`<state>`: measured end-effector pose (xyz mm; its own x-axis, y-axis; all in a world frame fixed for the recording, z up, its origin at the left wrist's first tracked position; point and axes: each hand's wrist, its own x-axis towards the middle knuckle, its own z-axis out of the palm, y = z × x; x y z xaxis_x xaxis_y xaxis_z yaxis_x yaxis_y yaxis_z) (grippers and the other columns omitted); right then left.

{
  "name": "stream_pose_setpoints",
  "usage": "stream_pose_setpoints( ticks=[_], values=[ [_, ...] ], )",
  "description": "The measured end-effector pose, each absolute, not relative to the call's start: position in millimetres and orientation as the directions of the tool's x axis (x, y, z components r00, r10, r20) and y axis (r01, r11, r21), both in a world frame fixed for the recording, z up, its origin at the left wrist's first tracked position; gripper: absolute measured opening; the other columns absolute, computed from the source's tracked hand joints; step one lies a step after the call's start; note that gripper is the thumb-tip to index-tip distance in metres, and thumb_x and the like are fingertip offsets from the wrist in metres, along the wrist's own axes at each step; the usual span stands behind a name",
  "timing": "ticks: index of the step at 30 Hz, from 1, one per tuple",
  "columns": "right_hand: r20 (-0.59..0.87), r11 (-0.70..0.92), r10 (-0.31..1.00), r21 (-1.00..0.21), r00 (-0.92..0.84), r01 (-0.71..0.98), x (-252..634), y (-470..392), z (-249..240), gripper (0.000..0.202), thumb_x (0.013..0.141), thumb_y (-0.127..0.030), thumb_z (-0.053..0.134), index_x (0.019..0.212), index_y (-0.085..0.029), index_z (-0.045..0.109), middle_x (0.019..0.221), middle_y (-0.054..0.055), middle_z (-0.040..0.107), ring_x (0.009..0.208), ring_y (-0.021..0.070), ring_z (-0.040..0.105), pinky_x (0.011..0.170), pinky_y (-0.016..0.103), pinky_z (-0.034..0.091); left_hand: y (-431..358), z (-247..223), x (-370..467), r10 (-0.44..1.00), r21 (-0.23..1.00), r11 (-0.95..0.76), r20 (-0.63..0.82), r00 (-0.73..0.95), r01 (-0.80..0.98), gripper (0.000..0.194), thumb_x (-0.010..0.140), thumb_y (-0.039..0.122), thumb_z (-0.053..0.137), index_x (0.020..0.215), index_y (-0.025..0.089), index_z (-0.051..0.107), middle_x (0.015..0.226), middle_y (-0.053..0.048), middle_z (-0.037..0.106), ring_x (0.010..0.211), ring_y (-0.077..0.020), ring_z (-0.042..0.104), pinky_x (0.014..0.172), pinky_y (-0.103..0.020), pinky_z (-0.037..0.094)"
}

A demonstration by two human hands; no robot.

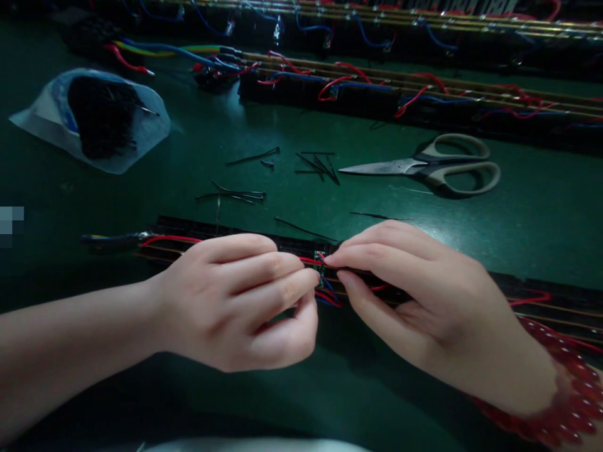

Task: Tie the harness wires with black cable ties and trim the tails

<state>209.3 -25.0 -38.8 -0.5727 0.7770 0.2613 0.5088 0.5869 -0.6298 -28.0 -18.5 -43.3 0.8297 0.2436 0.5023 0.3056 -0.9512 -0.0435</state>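
A long black strip (pixel 522 290) with brass-coloured rails and red and blue wires lies across the table under both hands. My left hand (pixel 249 301) is closed over its middle, with thumb and index fingertip together; what they pinch is hidden. Opposite it, my right hand (pixel 419 295) has its index fingertip on a red wire (pixel 311 260), the thumb close below. Between the fingertips shows a small green circuit board (pixel 320 276). A black cable tie (pixel 304 229) lies along the strip's far edge, near both hands.
Scissors (pixel 409 167) lie beyond my right hand, their blades pointing left. Several loose cable ties (pixel 235 196) and cut pieces (pixel 320 166) are scattered nearby. A plastic bag (pixel 146 141) of black ties sits at left. More wired strips (pixel 367 78) run across the back.
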Motion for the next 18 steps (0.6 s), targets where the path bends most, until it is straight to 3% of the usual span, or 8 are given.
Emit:
stream_pose_setpoints(
  ticks=[9,18],
  values=[
    [0.259,0.571,0.792,-0.635,-0.552,0.521,212.1,-25.9,-39.1,0.014,0.091,-0.008,0.057,0.095,-0.012,0.071,0.09,0.006,0.071,0.084,0.0143,0.064,0.075,0.024,0.053,-22.6,-40.4,-26.9,0.24,-0.13,-0.932,0.481,0.843,0.339,0.016,0.082,0.011,0.071,0.087,0.025,0.065,0.1,-0.003,0.078,0.082,-0.0164,0.071,0.063,-0.031,0.054],
    [0.295,0.601,0.763,-0.653,-0.576,0.462,210.0,-22.8,-37.5,0.017,0.089,-0.007,0.057,0.095,-0.012,0.072,0.093,0.008,0.075,0.085,0.016,0.065,0.075,0.029,0.055,-36.7,-46.9,-27.5,0.322,-0.065,-0.907,0.534,0.782,0.417,0.01,0.091,0.017,0.064,0.097,0.022,0.07,0.105,-0.001,0.076,0.094,-0.0162,0.07,0.075,-0.035,0.054]
  ],
)
